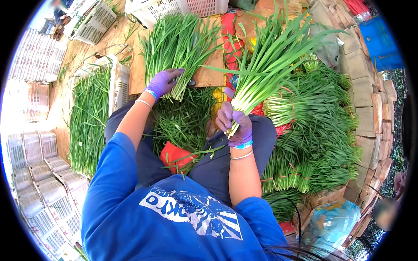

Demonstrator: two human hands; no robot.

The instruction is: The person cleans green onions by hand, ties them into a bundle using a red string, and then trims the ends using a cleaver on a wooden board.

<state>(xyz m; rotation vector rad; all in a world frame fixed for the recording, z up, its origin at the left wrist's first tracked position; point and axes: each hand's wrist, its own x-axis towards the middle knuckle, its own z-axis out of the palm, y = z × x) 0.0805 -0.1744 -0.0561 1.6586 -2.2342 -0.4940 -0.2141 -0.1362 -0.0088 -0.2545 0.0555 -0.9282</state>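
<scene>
My left hand, in a purple glove, has its fingers closed over the pale stem ends of a pile of garlic chives. This pile lies on a wooden board in front of me. Raised over my right thigh, my right hand, also gloved, grips a loose bunch of garlic chives by its white stems, the leaves fanning up and to the right. A small dark object sits beside the pile's stems, partly hidden. Loose green trimmings fill the space between my legs.
Many tied chive bundles are heaped on my right, by a brick edge. At left stands a white crate beside long chives. More crates are ahead and stacked far left. A blue plastic bag lies at lower right.
</scene>
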